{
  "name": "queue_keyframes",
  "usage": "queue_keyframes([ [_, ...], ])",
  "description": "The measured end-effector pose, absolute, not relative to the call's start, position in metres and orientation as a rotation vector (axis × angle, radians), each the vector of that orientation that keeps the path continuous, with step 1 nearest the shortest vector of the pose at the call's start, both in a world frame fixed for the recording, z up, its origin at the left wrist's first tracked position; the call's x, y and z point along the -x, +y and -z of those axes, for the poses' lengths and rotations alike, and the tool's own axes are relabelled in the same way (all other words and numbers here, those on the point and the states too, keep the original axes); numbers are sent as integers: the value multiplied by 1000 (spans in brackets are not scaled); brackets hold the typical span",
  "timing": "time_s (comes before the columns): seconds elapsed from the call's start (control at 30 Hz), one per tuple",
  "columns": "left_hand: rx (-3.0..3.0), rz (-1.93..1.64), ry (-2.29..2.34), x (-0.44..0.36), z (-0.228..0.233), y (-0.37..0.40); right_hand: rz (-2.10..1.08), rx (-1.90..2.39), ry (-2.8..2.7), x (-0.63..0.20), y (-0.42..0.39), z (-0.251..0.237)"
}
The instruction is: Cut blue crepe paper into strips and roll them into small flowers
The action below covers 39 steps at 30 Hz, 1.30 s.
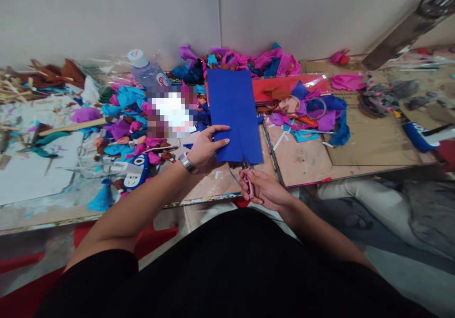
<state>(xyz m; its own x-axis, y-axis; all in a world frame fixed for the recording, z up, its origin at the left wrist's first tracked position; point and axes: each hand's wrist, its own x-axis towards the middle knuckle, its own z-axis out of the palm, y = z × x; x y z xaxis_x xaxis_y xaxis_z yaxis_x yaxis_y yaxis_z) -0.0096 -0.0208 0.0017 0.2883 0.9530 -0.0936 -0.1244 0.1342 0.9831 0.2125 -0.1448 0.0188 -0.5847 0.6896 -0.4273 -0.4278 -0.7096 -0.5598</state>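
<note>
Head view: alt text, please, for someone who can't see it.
A person's right hand holds pink-handled scissors at the near edge of a blue sheet, while the left hand rests on its left side. Crumpled colorful scraps and a bottle clutter the worktable.

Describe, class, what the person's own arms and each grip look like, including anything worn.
Short black sleeves leave the forearms bare. The left grip is ungloved, with a silver-coloured band around its wrist; whether it is a watch is unclear. The right grip is also ungloved, with nothing visible on its wrist.
</note>
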Motion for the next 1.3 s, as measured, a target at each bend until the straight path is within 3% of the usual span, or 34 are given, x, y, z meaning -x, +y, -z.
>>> queue_keyframes([
  [1.3,-1139,-958,992,7,-10,-25,-2220,855,-514,-210,-144,-22],
])
